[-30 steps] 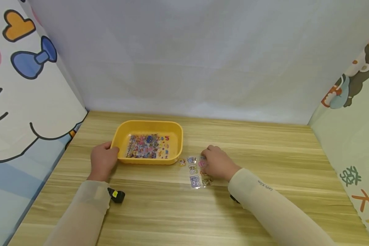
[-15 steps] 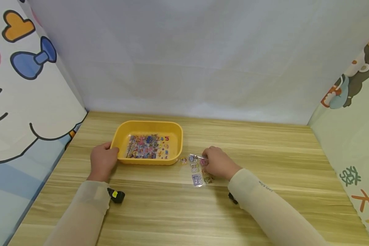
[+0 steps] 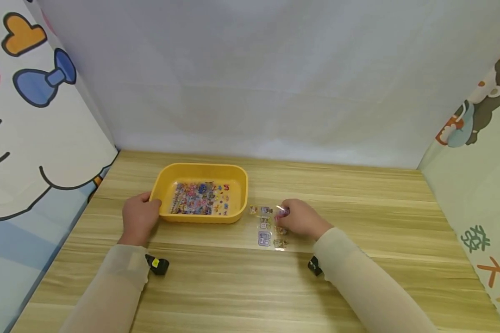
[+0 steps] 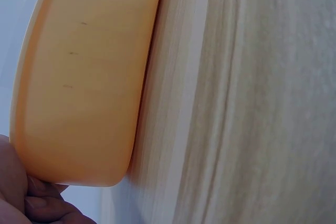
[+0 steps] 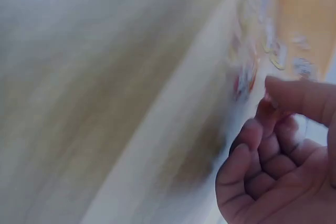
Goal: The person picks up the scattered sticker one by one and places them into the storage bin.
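A yellow plastic tray (image 3: 202, 218) sits on the table, with many small colourful stickers (image 3: 193, 199) on its bottom. My left hand (image 3: 140, 216) grips its near left corner; in the left wrist view the thumb and fingers hold the rim from both sides. To the right of the tray, my right hand (image 3: 302, 218) pinches the edge of a clear sticker sheet (image 3: 265, 224) between thumb and index finger. Number shapes and small figures are printed on the sheet. In the right wrist view the other fingers are curled, and the sheet is blurred beside the fingertips.
A wood-grain table (image 3: 233, 291) spreads under everything. Behind it hangs a white cloth (image 3: 266, 92), with cartoon-printed panels at left and right. Black wrist devices (image 3: 157, 264) are worn beneath both sleeves.
My right hand has moved slightly right, and the sticker sheet, lying flat before, now shifts and tilts with it. My left hand and the tray stay put.
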